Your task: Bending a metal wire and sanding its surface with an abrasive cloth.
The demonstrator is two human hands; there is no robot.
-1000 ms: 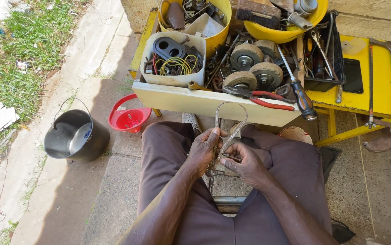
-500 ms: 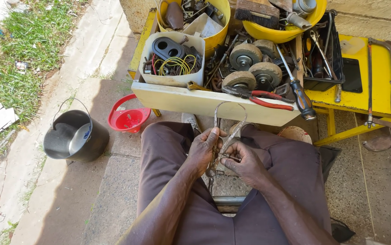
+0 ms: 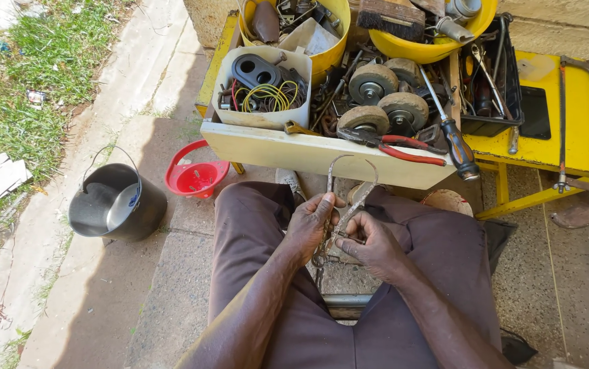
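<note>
Outdoor repair workshop: cluttered tool tray (image 3: 308,152)

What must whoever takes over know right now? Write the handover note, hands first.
Left hand: closed on the curved metal tool, near its joint.
Right hand: fingers pinch the same tool lower down.
Tool is held over the lap, its two curved arms pointing up.
Within reach ahead: cream tray, red-handled pliers, screwdriver.
Done or left: cannot tell; the tool is in hand, not set down.
</note>
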